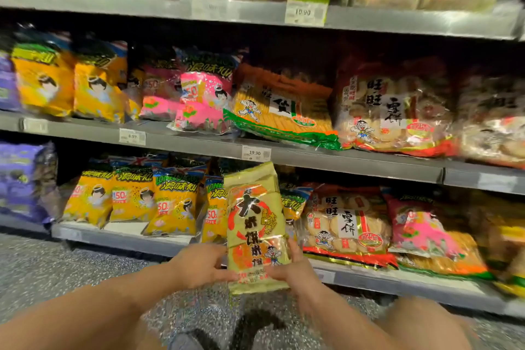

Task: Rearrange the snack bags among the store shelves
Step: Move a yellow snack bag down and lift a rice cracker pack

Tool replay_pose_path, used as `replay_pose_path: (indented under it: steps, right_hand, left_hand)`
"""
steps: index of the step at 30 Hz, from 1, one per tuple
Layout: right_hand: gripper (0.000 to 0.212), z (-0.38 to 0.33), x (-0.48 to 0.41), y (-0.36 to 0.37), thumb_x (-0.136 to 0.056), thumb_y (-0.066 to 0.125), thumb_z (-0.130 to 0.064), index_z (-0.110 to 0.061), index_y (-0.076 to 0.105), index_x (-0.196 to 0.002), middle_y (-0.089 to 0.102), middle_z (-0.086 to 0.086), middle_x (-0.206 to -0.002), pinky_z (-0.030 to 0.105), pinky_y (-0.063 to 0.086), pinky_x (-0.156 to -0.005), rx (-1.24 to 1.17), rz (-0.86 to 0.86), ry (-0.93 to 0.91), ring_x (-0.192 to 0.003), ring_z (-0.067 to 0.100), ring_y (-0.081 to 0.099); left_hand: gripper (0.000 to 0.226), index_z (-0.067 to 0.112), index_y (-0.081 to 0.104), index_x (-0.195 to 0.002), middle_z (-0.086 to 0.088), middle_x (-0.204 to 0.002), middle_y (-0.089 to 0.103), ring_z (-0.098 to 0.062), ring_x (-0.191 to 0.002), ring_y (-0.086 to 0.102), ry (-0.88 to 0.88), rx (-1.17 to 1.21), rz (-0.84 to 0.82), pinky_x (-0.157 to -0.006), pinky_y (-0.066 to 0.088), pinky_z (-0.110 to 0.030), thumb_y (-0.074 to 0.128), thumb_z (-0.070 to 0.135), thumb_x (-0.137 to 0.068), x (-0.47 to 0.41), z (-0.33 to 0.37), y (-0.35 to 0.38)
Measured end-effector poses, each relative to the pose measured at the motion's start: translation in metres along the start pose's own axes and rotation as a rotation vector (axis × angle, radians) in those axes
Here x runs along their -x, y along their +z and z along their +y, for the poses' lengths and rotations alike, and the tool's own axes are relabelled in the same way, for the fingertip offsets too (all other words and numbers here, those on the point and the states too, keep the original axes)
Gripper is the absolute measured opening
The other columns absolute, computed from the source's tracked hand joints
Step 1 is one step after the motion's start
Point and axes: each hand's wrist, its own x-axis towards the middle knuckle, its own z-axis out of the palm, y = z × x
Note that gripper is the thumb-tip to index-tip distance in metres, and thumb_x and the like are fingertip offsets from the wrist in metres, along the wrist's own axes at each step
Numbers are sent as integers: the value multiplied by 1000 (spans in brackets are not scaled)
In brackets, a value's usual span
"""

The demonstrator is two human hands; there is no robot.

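A tall pale-green rice cracker bag (255, 216) with an orange circle and black characters stands upright in front of the bottom shelf (119, 239). My left hand (199, 264) grips its lower left edge. My right hand (292, 267) grips its lower right edge. Both hold the bag above the floor, with its top reaching the middle shelf's front rail (355, 163). Behind the bag stand yellow snack bags (173, 204).
The middle shelf carries yellow bags (45, 82), pink bags (201, 99), an orange-green cracker pack (284, 108) and red rice cracker packs (392, 111). More red packs (343, 224) and a pink bag (420, 227) fill the bottom right. Purple bags (22, 182) stand at left. Speckled floor (56, 270) below.
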Motion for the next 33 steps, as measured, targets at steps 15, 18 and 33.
replay_pose_path:
  steps: [15, 18, 33]
  right_hand:
    - [73, -158, 54, -42, -76, 67, 9, -32, 40, -131, 66, 2, -114, 46, 51, -94, -10, 150, -428, -103, 24, 65]
    - [91, -189, 52, -60, -72, 74, 0, -36, 28, -143, 56, 2, -131, 50, 45, -102, -31, 192, -455, -115, 26, 58]
    - [71, -351, 13, -176, -77, 69, 6, -25, 41, -134, 69, 4, -108, 46, 53, -92, -92, 263, -677, -99, 25, 67]
  left_hand:
    - [32, 49, 54, -106, 19, -94, 69, 8, -77, 63, 136, 467, 456, -77, 52, -18, 69, 38, -80, 23, 90, -158]
    - [30, 42, 54, -106, 9, -102, 71, -7, -89, 65, 169, 476, 503, -87, 53, -30, 69, 41, -79, 10, 112, -193]
    - [64, 28, 34, -141, 11, -106, 61, -6, -93, 60, 283, 396, 710, -77, 50, -18, 62, 41, -85, -87, 222, -344]
